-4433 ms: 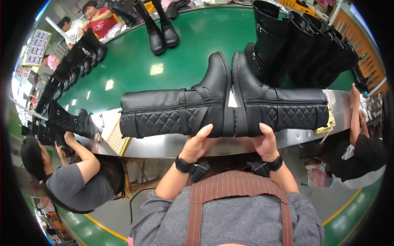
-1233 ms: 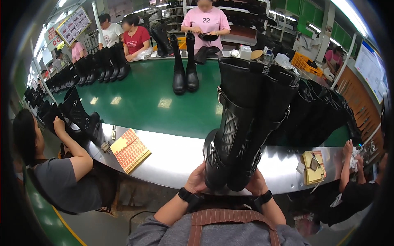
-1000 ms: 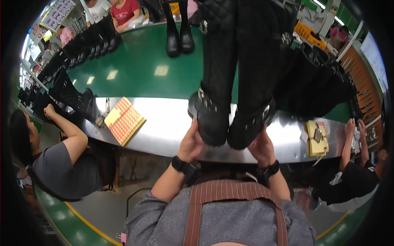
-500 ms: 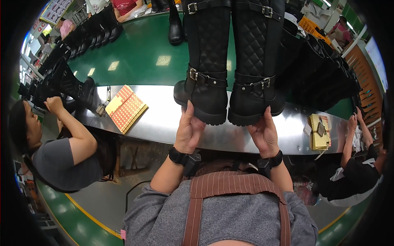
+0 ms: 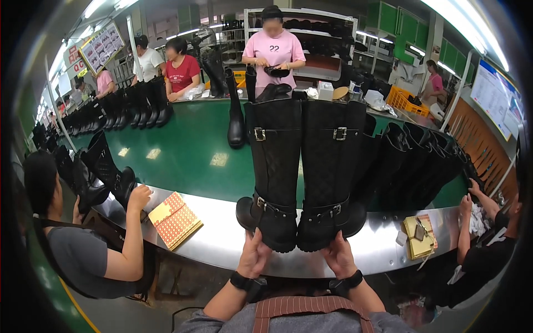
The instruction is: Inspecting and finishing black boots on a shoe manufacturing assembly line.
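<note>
A pair of tall black boots stands side by side in front of me, heels toward me and toes turned outward. Around the sole of the left boot [image 5: 276, 166], by the heel, my left hand [image 5: 254, 256] is closed with its thumb up against the side. My right hand [image 5: 340, 258] grips the right boot [image 5: 328, 166] in the same way. Both boots have quilted shafts, and buckled straps at the ankle and near the top. Their heels nearly touch, over the metal edge [image 5: 222, 244] of the bench. My fingertips under the soles are hidden.
Left lies a stack of patterned yellow-and-red cards [image 5: 175, 221]; right, a yellow pad [image 5: 420, 236] with small items on it. Dark boots [image 5: 411, 166] crowd the right side of the green tabletop [image 5: 183, 150]. Co-workers stand at both sides and opposite, one handling a black shoe [image 5: 276, 72].
My view has tilted up, showing the far side of the bench. The two boots have come closer together, still in my hands. The left co-worker's hand has moved toward a nearby boot.
</note>
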The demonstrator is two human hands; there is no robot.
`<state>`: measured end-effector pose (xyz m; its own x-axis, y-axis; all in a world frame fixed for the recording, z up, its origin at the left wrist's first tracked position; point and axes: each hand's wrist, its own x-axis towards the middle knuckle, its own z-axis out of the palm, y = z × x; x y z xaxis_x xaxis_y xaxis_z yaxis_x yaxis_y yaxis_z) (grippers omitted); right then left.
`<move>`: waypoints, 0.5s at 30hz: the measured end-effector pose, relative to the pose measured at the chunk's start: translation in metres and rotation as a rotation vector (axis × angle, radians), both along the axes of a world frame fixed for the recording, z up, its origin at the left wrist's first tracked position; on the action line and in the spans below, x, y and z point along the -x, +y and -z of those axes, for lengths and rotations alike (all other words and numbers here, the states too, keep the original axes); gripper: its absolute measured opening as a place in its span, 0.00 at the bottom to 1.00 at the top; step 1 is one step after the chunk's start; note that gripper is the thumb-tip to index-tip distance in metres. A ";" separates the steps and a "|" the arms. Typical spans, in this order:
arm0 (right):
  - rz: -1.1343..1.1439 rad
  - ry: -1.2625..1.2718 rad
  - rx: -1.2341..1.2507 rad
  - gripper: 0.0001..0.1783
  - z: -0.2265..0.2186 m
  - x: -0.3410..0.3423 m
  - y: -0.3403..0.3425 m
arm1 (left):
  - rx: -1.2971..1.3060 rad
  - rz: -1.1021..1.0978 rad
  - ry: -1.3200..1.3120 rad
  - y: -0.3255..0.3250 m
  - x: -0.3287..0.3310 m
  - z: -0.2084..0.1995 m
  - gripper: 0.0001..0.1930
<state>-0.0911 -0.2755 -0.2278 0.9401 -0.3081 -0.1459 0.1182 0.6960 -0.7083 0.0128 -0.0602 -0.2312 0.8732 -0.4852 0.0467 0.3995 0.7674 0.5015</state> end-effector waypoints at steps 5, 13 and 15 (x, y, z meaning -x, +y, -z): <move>-0.125 -0.129 0.001 0.30 0.014 0.000 -0.014 | -0.020 0.117 0.095 0.003 -0.003 -0.001 0.34; 0.066 -0.169 1.182 0.53 -0.032 -0.012 -0.011 | 0.158 0.243 -0.001 -0.009 0.004 -0.017 0.28; 0.459 -0.377 1.846 0.59 -0.086 -0.007 -0.031 | 0.434 0.374 0.182 -0.006 0.001 -0.016 0.27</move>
<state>-0.0843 -0.3062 -0.1413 0.6561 -0.0146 0.7546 0.3433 -0.8846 -0.3156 0.0122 -0.0659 -0.2153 0.6591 -0.7315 0.1749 0.7324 0.6771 0.0721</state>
